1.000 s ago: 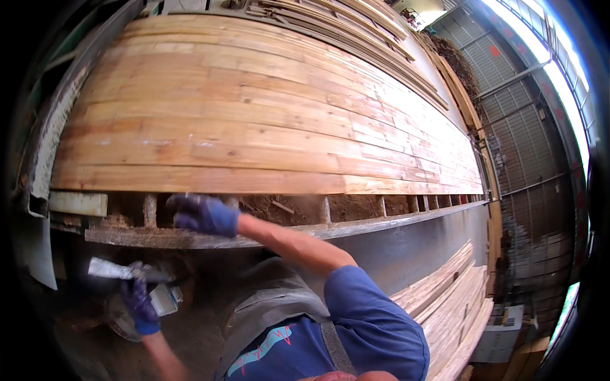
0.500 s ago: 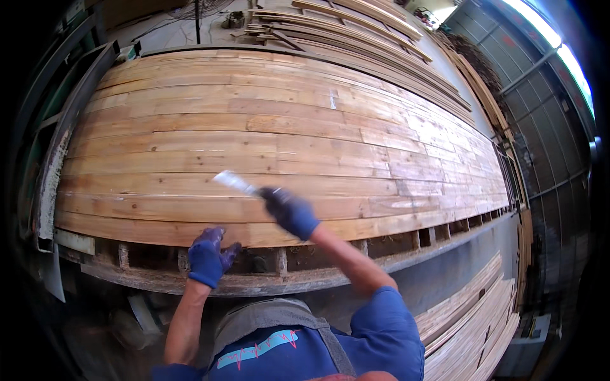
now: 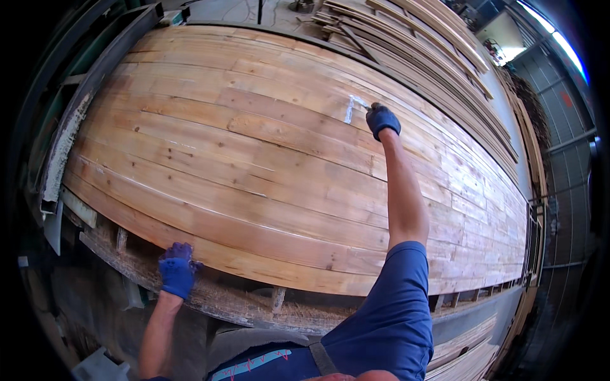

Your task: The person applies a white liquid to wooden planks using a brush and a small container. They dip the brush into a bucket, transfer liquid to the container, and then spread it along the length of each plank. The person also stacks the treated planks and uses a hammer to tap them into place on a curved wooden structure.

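Note:
A large panel of pale wooden boards (image 3: 254,171), laid edge to edge, spreads in front of me. My right hand (image 3: 383,120), in a blue and dark glove, reaches to its far part. The fingers are closed around a putty knife (image 3: 361,101) whose pale flat blade lies at the wood; its handle is mostly hidden in the glove. Beside the blade runs a short white smear (image 3: 348,113) across a board. At the near left edge of the panel rests my left hand (image 3: 178,270), also gloved, fingers stretched over the rim and holding nothing.
A metal beam (image 3: 95,95) with pale crust borders the panel on the left. Stacked long planks (image 3: 419,70) lie beyond the far edge, and more planks (image 3: 464,343) at lower right. Below the near edge is a wooden frame (image 3: 279,298) with gaps.
My right hand has swung far and to the right with the putty knife, reaching the white smear. My left hand has shifted left along the near edge. The view has turned.

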